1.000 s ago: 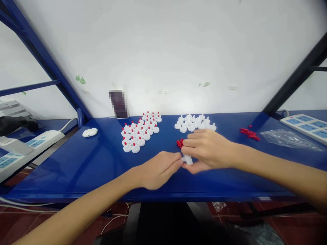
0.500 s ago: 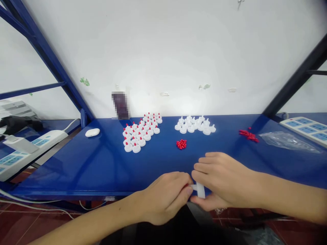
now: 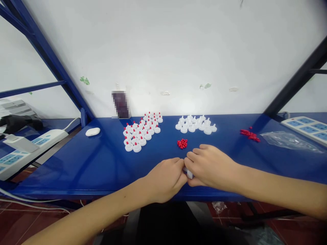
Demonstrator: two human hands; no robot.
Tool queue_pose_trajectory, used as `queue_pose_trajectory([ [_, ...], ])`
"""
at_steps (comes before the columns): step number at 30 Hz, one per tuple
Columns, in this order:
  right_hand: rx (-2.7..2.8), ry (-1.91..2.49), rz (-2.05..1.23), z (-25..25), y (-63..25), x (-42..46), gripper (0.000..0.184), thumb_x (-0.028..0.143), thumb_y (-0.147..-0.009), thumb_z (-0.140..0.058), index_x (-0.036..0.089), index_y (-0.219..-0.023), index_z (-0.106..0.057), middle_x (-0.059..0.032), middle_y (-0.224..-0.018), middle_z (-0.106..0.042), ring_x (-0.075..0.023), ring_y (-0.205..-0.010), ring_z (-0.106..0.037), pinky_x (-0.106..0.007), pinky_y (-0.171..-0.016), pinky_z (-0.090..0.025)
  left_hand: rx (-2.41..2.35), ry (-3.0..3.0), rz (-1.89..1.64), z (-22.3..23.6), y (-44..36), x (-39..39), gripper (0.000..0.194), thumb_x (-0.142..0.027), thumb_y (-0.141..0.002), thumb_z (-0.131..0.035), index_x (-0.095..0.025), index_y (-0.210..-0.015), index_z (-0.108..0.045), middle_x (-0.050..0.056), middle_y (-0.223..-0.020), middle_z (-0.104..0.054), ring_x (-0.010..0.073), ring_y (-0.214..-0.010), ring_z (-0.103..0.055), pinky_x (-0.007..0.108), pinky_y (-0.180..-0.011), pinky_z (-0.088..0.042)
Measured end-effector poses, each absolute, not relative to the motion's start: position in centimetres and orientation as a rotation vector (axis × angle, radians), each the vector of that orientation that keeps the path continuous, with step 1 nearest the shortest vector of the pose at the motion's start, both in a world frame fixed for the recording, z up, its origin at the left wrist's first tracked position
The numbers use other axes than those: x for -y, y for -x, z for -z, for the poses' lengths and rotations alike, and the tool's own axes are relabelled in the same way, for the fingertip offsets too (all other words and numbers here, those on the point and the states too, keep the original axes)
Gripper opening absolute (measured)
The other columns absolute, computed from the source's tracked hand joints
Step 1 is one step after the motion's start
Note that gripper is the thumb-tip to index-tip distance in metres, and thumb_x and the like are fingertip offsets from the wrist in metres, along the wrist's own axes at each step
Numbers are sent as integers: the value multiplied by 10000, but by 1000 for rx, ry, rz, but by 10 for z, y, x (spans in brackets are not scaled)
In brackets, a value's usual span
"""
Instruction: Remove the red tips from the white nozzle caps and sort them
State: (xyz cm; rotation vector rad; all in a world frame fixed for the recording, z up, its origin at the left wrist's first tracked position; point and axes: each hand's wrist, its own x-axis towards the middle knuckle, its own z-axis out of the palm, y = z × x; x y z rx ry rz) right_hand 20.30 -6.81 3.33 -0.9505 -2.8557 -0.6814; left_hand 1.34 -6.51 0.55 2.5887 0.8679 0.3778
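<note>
My right hand (image 3: 208,166) is closed around a white nozzle cap (image 3: 189,174), which lies on its side with its spout toward the left. From the left, my left hand (image 3: 167,180) pinches at the spout end; its fingertips and whatever else they hold are hidden. Both hands meet above the front of the blue table (image 3: 102,170). Just beyond them lies a small pile of red tip caps (image 3: 182,144). Farther back stand several bare white nozzle caps (image 3: 192,128). To their left, several white nozzle caps with red tips (image 3: 137,147) stand upright in a group.
More red tip caps (image 3: 250,135) lie at the right, beside a clear plastic bag (image 3: 288,141). Power strips (image 3: 310,127) flank the table. A white earbud case (image 3: 92,132) sits at the left, and a blurred-out phone-like object (image 3: 121,104) leans on the wall.
Both hands have moved together forward and slightly left, carrying the white nozzle cap over the table. They are closer together, so less of the nozzle cap shows.
</note>
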Motion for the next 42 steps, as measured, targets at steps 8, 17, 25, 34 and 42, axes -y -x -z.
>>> queue_pose_trajectory([
  [8, 2754, 1092, 773, -32, -209, 66, 316, 427, -788, -711, 179, -637, -586, -34, -574, -605, -167, -486, -545, -314, -525, -178, -997, -2753, -332, -3, -11, 29, 172, -219, -878, -430, -192, -713, -472, 44, -727, -610, 192, -653, -544, 311, -615, -352],
  [17, 2417, 1467, 435, -24, -309, 11, 403, 537, -951, -436, 185, -907, -627, -91, -810, -648, -212, -640, -585, -324, -548, -348, -1157, -2718, -599, -17, 13, 23, 262, -222, -949, -291, -196, -735, -440, 18, -710, -488, 171, -657, -459, 316, -648, -354],
  [25, 1968, 1381, 87, -18, -309, -43, 400, 377, -847, -580, 174, -1191, -597, -83, -890, -675, -230, -730, -626, -371, -699, -494, -1034, -2760, -531, 19, -17, -61, 310, -190, -949, -313, -134, -958, -618, 106, -957, -617, 216, -890, -580, 366, -872, -459],
  [34, 2096, 1268, 135, 8, -304, -57, 318, 412, -935, -521, 172, -1067, -682, -118, -1061, -675, -252, -941, -630, -370, -817, -475, -1011, -2746, -641, 27, -17, -61, 286, -193, -918, -416, -170, -1157, -572, 56, -896, -627, 210, -884, -552, 325, -787, -435],
  [42, 2131, 1375, 121, 19, -316, -54, 279, 358, -918, -535, 172, -910, -742, -62, -751, -637, -198, -706, -576, -318, -680, -417, -943, -2716, -640, 27, -5, -55, 256, -260, -937, -465, -192, -1163, -566, 50, -959, -586, 204, -915, -540, 347, -850, -446],
])
